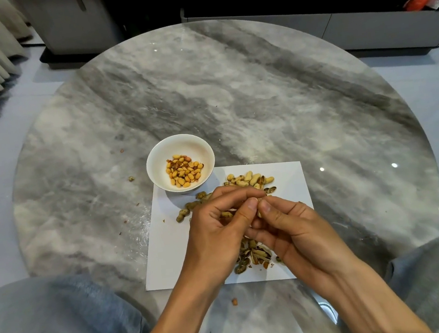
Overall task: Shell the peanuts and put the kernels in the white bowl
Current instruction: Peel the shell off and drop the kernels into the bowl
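Observation:
A white bowl holding several yellow kernels stands at the far left corner of a white paper sheet. Whole peanuts lie in a pile at the sheet's far side, and a few more lie to the left of my hands. Empty shells are heaped near the sheet's front edge, partly hidden under my right hand. My left hand and my right hand meet above the sheet, thumbs and fingertips pinching one peanut between them; most of it is hidden.
The sheet lies on a round grey marble table. Small crumbs of shell and one stray kernel dot the tabletop. My knees in grey trousers flank the table's near edge. A dark cabinet runs along the back.

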A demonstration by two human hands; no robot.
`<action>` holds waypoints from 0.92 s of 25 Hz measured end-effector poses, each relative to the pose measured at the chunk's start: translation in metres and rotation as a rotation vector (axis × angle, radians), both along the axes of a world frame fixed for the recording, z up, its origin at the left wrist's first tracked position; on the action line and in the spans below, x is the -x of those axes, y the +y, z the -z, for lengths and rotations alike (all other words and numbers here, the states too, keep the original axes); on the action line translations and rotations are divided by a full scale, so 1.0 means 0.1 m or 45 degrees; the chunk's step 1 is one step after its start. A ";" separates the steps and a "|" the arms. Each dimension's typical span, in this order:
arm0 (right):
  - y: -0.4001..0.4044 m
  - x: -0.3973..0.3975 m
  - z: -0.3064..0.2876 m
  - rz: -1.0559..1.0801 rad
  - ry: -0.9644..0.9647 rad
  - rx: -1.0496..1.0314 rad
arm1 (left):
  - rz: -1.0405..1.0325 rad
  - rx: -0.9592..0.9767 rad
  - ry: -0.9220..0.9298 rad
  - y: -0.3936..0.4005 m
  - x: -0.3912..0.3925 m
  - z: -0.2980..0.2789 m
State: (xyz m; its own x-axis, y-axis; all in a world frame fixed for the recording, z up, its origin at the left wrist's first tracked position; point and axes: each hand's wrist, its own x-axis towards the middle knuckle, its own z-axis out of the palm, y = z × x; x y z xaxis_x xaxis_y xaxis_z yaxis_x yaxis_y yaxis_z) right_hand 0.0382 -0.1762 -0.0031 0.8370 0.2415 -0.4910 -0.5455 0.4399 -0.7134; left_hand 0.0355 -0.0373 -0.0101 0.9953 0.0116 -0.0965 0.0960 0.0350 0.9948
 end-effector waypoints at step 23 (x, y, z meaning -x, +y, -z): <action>0.07 -0.04 0.02 0.122 -0.203 0.315 | -0.098 0.325 0.115 -0.17 0.03 -0.01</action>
